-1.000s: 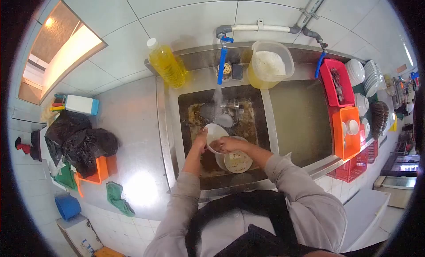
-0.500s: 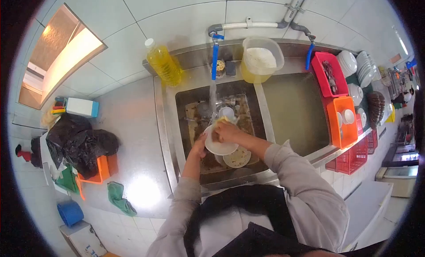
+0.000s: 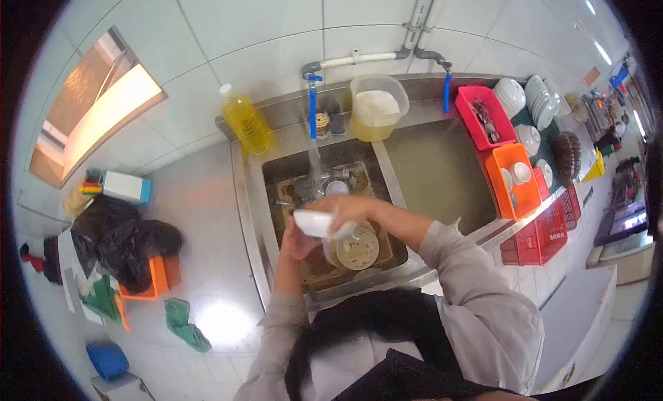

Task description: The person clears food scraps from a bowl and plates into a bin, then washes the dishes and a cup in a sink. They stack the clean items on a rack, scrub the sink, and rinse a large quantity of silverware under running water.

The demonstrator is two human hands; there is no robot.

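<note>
A white bowl point(image 3: 314, 223), tilted on its side, is held over the left sink basin point(image 3: 271, 183). My left hand point(image 3: 299, 243) grips it from the left and below. My right hand point(image 3: 351, 209) is curled against the bowl's right side, blurred by motion; the yellow sponge in its fingers is mostly hidden now. Beneath the hands, a plate with food scraps point(image 3: 358, 249) rests in the basin. A small white cup point(image 3: 337, 188) stands behind them, near the running water point(image 3: 315, 159) from the blue-handled tap point(image 3: 313, 111).
On the back ledge stand a bottle of yellow liquid point(image 3: 246, 125) and a plastic tub point(image 3: 376, 111). Cloudy water fills the right basin point(image 3: 442, 173). Farther right are a pink basket point(image 3: 483, 118) of cutlery, an orange basket point(image 3: 514, 183) with cups, and stacked bowls point(image 3: 510, 96). A green cloth point(image 3: 185, 324) lies left.
The bowl has turned from facing up to standing on its side, shifting slightly left. My right hand has moved from inside it to its right side. The camera view has shifted a little.
</note>
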